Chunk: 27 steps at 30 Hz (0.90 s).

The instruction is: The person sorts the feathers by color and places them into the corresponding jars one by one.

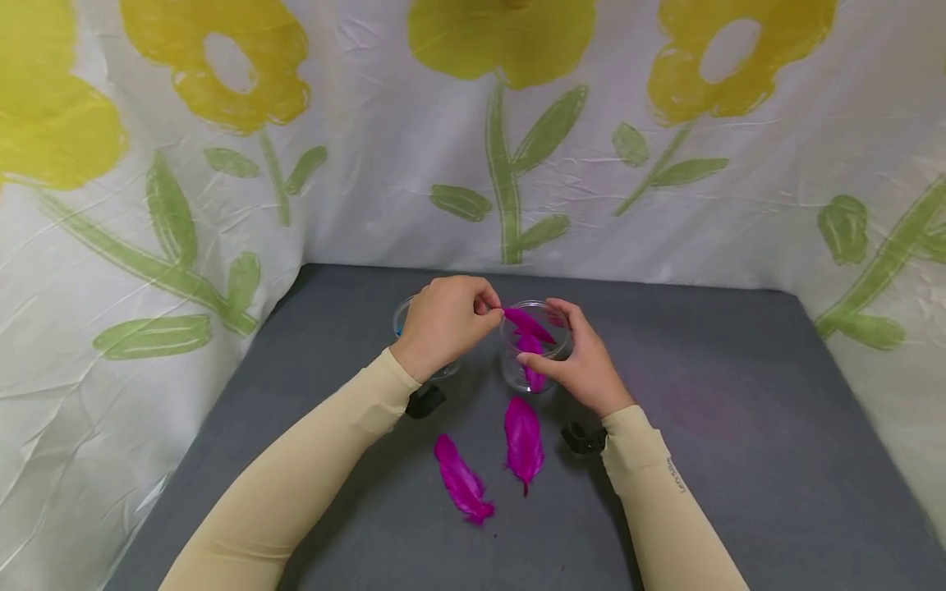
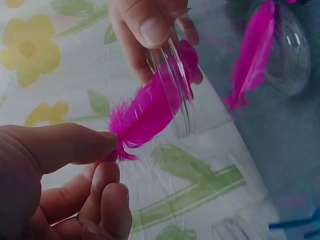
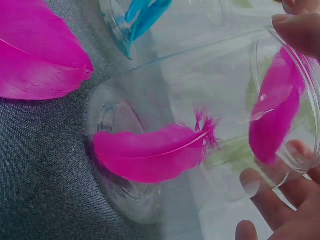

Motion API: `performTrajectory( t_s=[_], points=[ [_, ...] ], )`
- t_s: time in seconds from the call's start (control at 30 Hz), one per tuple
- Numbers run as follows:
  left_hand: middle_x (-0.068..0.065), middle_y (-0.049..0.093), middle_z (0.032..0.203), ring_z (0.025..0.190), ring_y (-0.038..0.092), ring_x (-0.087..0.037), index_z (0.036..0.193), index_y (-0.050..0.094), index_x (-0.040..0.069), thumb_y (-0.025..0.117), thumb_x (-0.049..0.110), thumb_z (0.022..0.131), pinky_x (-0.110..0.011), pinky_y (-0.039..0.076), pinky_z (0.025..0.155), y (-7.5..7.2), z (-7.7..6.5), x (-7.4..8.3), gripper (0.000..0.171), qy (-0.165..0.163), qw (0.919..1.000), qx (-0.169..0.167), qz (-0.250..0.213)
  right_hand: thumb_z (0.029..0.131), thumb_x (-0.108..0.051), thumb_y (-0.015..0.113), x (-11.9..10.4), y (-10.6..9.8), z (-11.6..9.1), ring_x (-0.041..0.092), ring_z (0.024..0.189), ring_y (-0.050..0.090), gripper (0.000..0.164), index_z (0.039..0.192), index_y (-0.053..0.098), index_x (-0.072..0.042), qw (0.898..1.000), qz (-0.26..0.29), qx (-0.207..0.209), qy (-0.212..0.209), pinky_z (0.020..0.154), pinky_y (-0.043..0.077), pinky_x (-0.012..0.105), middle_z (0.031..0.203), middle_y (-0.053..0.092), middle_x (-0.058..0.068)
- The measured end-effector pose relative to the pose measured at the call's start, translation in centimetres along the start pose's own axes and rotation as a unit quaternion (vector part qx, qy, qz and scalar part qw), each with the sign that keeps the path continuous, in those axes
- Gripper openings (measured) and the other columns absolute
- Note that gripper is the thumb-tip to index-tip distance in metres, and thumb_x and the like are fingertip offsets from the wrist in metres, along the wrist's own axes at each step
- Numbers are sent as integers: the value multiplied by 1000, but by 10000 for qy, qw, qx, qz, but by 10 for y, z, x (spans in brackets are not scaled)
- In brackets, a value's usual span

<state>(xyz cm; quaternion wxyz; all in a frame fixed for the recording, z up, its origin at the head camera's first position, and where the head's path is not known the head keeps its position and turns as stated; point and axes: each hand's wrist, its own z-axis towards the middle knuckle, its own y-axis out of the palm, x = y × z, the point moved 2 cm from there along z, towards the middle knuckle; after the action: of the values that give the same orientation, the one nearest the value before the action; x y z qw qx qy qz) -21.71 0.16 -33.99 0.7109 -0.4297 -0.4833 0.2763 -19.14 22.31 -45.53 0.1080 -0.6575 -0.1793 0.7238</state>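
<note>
My left hand [image 1: 454, 320] pinches a magenta feather [image 2: 155, 110] by its fluffy quill end, between thumb and fingertips. The feather's other end reaches through the mouth of a clear jar [image 1: 510, 373]. Around that jar's upper part, near the rim, my right hand [image 1: 580, 361] holds on with thumb and fingers. Inside the jar a second magenta feather [image 3: 152, 155] stands against the wall. Two more magenta feathers lie on the table in front of the jar, one on the left [image 1: 461, 480] and one nearer the jar [image 1: 523, 439].
Partly behind my left hand stands another clear jar [image 1: 446, 373], and a blue feather [image 3: 147, 22] shows inside it in the right wrist view. A dark grey cloth [image 1: 709, 460] covers the table. White curtain [image 1: 355, 197] with painted flowers encloses the back and sides.
</note>
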Motion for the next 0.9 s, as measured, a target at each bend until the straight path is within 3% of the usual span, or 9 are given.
performTrajectory(
  t_s=[0.43,0.6,0.9],
  points=[
    [7,70,77,60,60,-12,97,79,20,76,27,97,-27,49,49,28,15,19,8,226,9993,-287,110,85,-52,91,2,0,3,27,155,44,98,164,37,-28,10000,-11,-1,-23,124,42,62,167,46,-1],
    [7,71,77,60,60,-13,96,80,21,77,27,97,-28,49,48,35,17,19,7,232,9989,-368,150,84,-54,91,1,2,2,25,155,44,99,164,37,-29,10000,4,-6,-17,124,42,62,167,46,-2],
    [4,70,79,63,60,-14,111,83,19,83,35,95,-28,48,48,37,13,11,22,116,9992,-336,169,84,-57,90,2,-2,1,25,158,41,100,164,36,-32,10000,5,-13,73,127,36,64,168,44,-4]
  ],
)
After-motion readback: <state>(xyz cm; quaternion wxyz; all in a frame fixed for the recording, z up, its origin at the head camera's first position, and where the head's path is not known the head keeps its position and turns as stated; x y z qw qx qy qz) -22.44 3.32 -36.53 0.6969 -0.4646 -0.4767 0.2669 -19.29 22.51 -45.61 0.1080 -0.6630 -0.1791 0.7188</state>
